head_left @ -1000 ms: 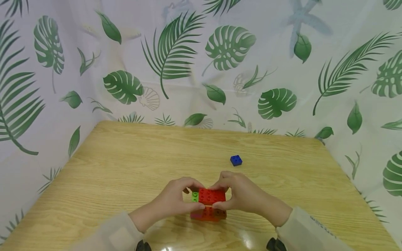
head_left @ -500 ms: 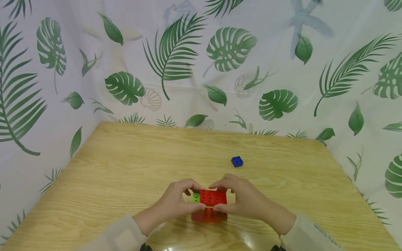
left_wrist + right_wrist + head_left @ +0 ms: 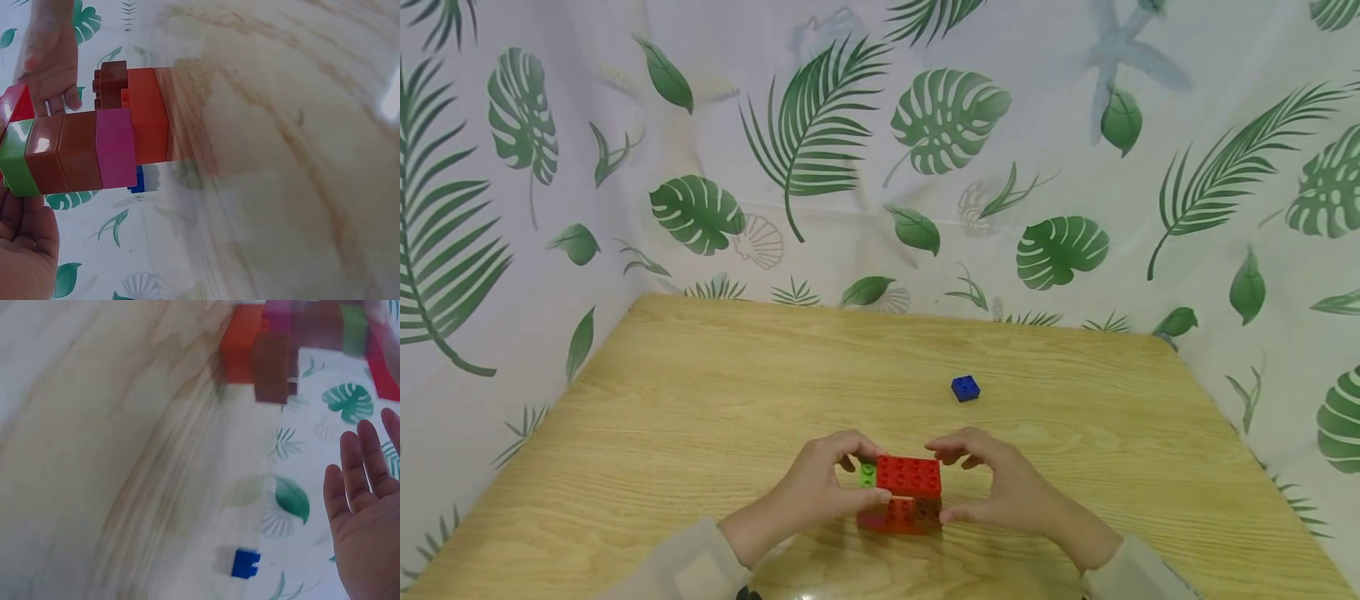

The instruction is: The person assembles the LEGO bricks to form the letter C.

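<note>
A stack of building bricks stands on the table, crowned by a red brick (image 3: 910,475) that juts right from a green brick (image 3: 868,475). Below the green one, the left wrist view shows two brown bricks (image 3: 80,153), a pink brick (image 3: 116,148) and a long orange brick (image 3: 148,115) at the bottom. Another brown brick (image 3: 114,86) sits on the orange brick's other end. My left hand (image 3: 827,475) pinches the stack's upper left end, thumb in front and fingers behind. Just right of the red brick, my right hand (image 3: 1000,483) holds nothing, its thumb and fingers spread apart.
Farther back on the wooden table (image 3: 760,367) lies a small blue brick (image 3: 966,388), right of the stack. A white cloth (image 3: 850,250) printed with green leaves hangs behind the table and along both sides.
My right hand has let go of the red brick and drawn off to the right, its thumb and fingers parting. My left hand keeps its grip on the stack.
</note>
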The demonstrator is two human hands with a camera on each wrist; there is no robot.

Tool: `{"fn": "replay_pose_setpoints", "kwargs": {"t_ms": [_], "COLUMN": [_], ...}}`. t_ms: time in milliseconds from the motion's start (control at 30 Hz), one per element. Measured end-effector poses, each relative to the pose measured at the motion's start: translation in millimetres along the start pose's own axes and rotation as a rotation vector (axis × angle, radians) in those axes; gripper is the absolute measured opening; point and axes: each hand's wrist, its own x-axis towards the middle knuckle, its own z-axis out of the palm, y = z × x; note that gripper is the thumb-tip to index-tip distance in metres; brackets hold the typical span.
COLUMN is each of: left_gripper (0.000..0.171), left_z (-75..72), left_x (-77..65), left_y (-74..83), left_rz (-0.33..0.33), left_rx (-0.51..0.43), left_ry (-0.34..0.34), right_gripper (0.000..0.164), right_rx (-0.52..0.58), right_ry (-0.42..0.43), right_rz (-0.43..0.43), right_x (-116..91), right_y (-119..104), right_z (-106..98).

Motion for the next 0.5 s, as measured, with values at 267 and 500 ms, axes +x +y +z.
{"fn": "replay_pose_setpoints", "kwargs": {"t_ms": [267,500], "left_gripper": [0.028,0.028], "left_z": [1.2,0.3], "left_x": [-0.7,-0.9], "left_y": [-0.4,0.0], "left_rz": [0.002,-0.013], "left_rx": [0.005,-0.005], "left_ry": [0.001,-0.003], "right_gripper": [0.058,0.060], "right_rx": [-0.071,-0.164], "right_ry": [0.085,0.157], "right_rz": [0.107,0.230], "right_x": [2,15], "right_y": [40,72], "right_z": [-8,-21]}}
